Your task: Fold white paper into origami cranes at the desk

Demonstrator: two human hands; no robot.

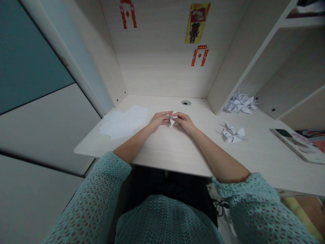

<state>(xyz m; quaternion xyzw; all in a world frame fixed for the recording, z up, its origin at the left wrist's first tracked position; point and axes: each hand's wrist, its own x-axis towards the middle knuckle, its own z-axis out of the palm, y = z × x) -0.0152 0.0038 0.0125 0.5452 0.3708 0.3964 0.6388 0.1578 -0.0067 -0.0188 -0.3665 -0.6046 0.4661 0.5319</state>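
A small piece of folded white paper (172, 121) with pointed ends sits between my two hands, just above the desk. My left hand (159, 120) holds it from the left, its fingers stretched alongside and partly behind the paper. From the right, my right hand (185, 122) pinches the same piece between thumb and fingers. The fingers hide part of the paper, so its full shape cannot be made out. Flat white paper sheets (124, 122) lie spread on the desk to the left of my left hand. Right of my right forearm rests a small heap of folded paper pieces (233, 132).
A larger pile of folded white paper (240, 102) lies at the back right, beside the upright shelf panel (230, 71). A flat tablet-like object with a dark phone-like item (283, 133) is on the right of the desk (172, 150). A round cable hole (186, 102) is near the back wall.
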